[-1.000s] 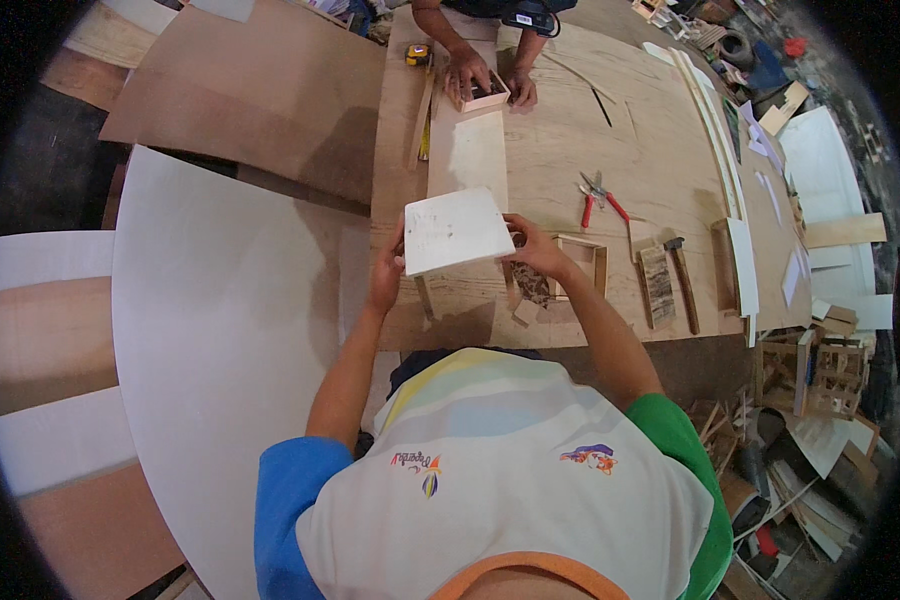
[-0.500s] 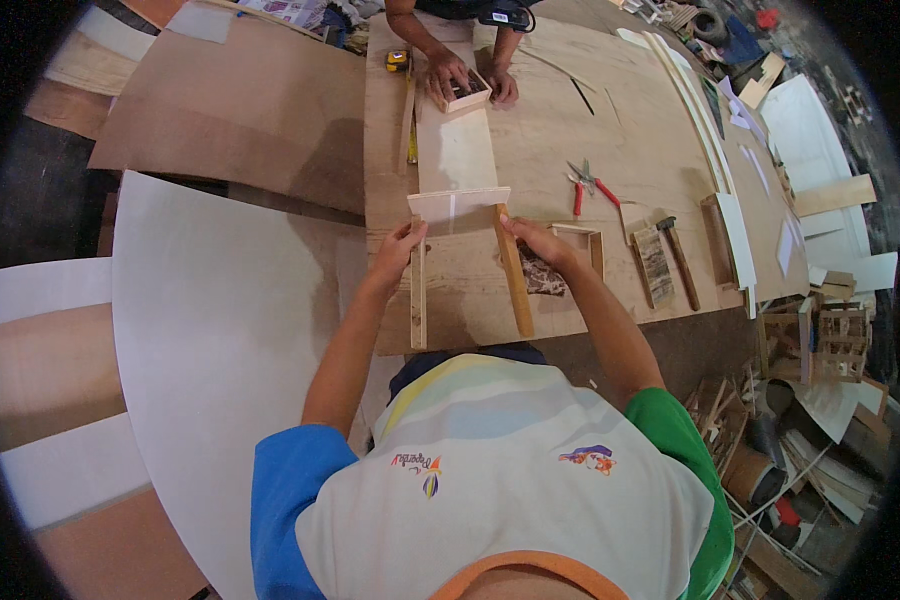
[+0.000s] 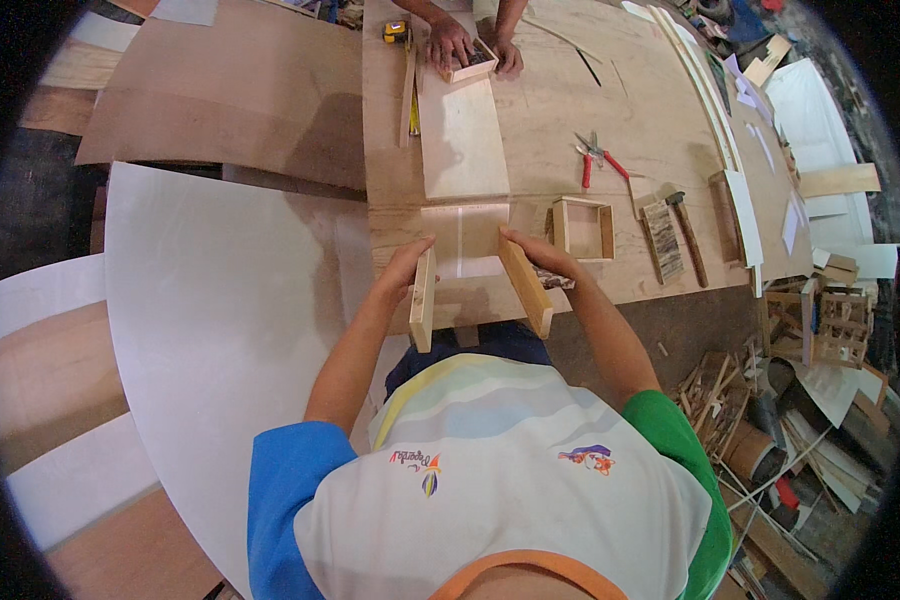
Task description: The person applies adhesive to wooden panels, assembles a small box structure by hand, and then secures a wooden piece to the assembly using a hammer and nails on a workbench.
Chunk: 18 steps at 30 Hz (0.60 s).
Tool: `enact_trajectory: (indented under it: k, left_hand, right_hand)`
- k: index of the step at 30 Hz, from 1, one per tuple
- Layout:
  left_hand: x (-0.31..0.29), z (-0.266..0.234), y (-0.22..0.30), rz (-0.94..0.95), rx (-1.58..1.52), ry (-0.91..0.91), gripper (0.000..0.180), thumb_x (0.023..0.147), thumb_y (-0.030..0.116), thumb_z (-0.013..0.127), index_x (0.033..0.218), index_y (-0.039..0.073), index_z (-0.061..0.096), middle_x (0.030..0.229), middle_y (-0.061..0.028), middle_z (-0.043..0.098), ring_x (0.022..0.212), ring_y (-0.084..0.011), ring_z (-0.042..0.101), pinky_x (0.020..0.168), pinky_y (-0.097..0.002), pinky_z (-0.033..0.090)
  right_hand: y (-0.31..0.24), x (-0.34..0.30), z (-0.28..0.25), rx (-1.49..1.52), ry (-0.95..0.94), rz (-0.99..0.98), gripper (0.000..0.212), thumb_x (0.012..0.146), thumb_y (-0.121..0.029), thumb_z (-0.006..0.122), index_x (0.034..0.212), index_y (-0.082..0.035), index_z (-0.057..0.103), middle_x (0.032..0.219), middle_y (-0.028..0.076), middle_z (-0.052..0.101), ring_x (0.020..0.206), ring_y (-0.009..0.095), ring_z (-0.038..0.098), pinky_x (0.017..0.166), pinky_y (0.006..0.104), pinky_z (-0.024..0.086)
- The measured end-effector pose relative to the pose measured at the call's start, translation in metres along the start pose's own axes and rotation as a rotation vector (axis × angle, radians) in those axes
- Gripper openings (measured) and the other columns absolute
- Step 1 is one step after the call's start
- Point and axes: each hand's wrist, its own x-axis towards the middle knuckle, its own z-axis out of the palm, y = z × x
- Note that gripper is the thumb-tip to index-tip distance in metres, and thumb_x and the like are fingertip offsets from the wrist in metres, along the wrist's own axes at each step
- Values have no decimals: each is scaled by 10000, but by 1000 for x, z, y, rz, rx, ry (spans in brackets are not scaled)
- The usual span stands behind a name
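Observation:
My left hand (image 3: 405,267) is closed round the left side board (image 3: 423,302) of a three-sided wooden frame, and my right hand (image 3: 542,252) grips the right side board (image 3: 526,284). Between them, at the far end, spans a thin wooden panel (image 3: 482,238) with a pale stripe down its middle. The side boards point toward my body, over the near edge of the worktable (image 3: 630,275). Whether the boards are fastened to the panel cannot be seen. Just beyond lies a long, pale plywood strip (image 3: 462,140).
Across the table, a co-worker's hands (image 3: 452,42) hold a small open wooden box (image 3: 472,68). A tape measure (image 3: 396,32) lies at far left. Red-handled pliers (image 3: 598,160), a small wooden frame (image 3: 583,229) and a hammer (image 3: 686,238) are at right. White sheeting (image 3: 230,330) stands left.
I have tilted the wooden frame, so the panel's face shows more and its far edge has come nearer. My view has shifted slightly; the small frame beside my right arm is now more exposed.

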Motion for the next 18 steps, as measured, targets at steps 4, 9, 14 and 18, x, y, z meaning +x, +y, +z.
enact_trajectory:
  k: [4, 9, 14, 18]
  left_hand:
    - [-2, -1, 1, -14, -27, 36, 600, 860, 458, 606, 1184, -41, 535, 1109, -170, 569, 825, -248, 618, 642, -342, 542]
    - [1, 1, 0, 54, -43, 33, 566, 875, 441, 589, 1170, -38, 531, 1079, -144, 572, 812, -239, 611, 633, -331, 540]
    - [7, -5, 1, 66, -9, -11, 588, 869, 437, 595, 1200, -42, 516, 1033, -137, 591, 821, -227, 612, 637, -328, 542]
    - [4, -1, 14, 135, -17, 27, 612, 850, 453, 613, 1185, -51, 522, 989, -120, 606, 811, -205, 618, 651, -330, 545]
  right_hand:
    - [-3, -7, 10, 27, 12, -24, 958, 800, -744, 468, 1345, 43, 428, 1260, 224, 502, 1089, 281, 525, 926, 363, 426]
    - [-8, -11, 12, -34, 40, -151, 906, 847, -711, 424, 1384, 17, 388, 1343, 184, 460, 1162, 278, 485, 992, 373, 373]
    - [-30, -30, 12, -117, 17, -138, 855, 879, -674, 402, 1408, -2, 363, 1421, 163, 404, 1278, 278, 402, 1042, 382, 326]
    - [-26, -25, 9, -86, 78, -280, 822, 889, -662, 388, 1399, -18, 386, 1425, 167, 400, 1301, 279, 380, 1062, 360, 300]
